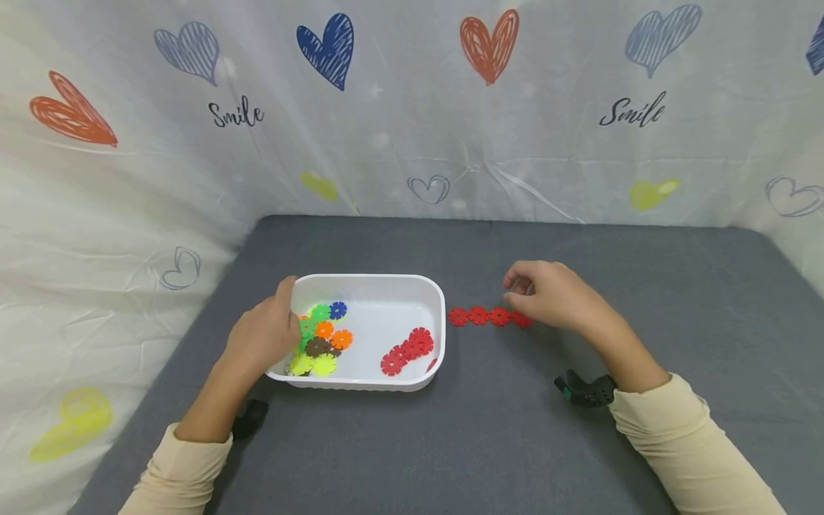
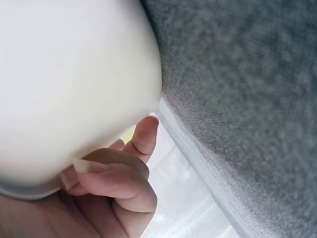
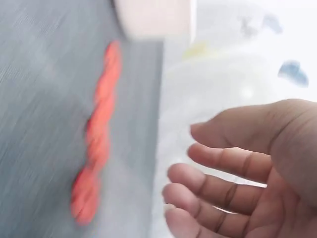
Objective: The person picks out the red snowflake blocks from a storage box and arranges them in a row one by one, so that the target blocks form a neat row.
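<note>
A white plastic tray (image 1: 360, 383) sits on the table, and my left hand (image 1: 265, 332) grips its left rim. In the left wrist view, curled fingers (image 2: 131, 191) lie against the tray's outer wall (image 2: 84, 74). To the right of the tray, several red flower-shaped discs (image 1: 478, 315) form a straight row on the cloth. My right hand (image 1: 547, 295) is over the right end of that row, partly covering the last disc. In the right wrist view its loosely bent fingers (image 3: 218, 188) hold nothing and stand apart from the blurred red row (image 3: 101, 129).
Inside the tray, red discs (image 1: 407, 350) lie at the right, and a pile of green, orange, brown, yellow and blue discs (image 1: 318, 347) at the left. Grey cloth (image 1: 399, 458) covers the table. A white curtain (image 1: 399, 143) with printed hearts hangs behind it.
</note>
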`<state>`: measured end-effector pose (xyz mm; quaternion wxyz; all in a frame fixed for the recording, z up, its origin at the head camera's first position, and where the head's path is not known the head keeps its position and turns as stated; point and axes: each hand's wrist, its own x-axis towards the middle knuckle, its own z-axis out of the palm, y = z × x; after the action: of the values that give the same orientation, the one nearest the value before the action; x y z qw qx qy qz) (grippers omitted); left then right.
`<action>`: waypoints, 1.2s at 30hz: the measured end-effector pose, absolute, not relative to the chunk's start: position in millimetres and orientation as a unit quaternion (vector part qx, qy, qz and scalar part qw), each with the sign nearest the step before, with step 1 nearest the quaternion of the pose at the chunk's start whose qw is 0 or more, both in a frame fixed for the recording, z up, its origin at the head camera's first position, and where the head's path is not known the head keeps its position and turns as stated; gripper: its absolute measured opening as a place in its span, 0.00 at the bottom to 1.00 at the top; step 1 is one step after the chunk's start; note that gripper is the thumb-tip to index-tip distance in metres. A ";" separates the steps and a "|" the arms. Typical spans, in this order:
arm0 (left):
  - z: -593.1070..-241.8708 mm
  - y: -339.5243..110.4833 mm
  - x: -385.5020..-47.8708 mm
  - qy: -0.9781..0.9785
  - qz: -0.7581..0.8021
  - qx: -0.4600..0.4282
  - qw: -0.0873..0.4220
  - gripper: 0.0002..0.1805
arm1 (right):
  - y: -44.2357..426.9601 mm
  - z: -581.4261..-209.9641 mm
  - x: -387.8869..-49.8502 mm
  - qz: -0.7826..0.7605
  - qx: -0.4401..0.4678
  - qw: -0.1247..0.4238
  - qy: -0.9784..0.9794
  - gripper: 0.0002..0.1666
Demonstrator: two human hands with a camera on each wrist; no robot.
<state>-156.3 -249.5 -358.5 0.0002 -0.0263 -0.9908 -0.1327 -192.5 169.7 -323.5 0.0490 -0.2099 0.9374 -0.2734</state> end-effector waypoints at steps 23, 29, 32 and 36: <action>-360.3 -250.1 -154.9 -0.990 -0.139 -0.027 0.004 0.31 | 1.0 -345.0 -171.9 -0.051 -0.496 0.124 0.858 0.04; -360.0 -251.5 -156.7 -0.991 -0.131 -0.031 0.008 0.32 | 5.6 -339.9 -174.8 -0.007 -0.464 0.132 0.876 0.11; -359.8 -251.1 -156.9 -0.991 -0.131 -0.028 0.007 0.32 | 12.1 -338.3 -179.2 0.026 -0.426 0.111 0.898 0.13; -360.2 -249.5 -157.0 -0.991 -0.135 -0.025 0.004 0.32 | 16.4 -342.2 -183.8 0.060 -0.397 0.064 0.913 0.10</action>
<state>-157.0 -249.5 -360.2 0.0036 -0.0248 -0.9906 -0.1348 -183.8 16.4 -342.2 0.0640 -0.3974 0.9134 0.0599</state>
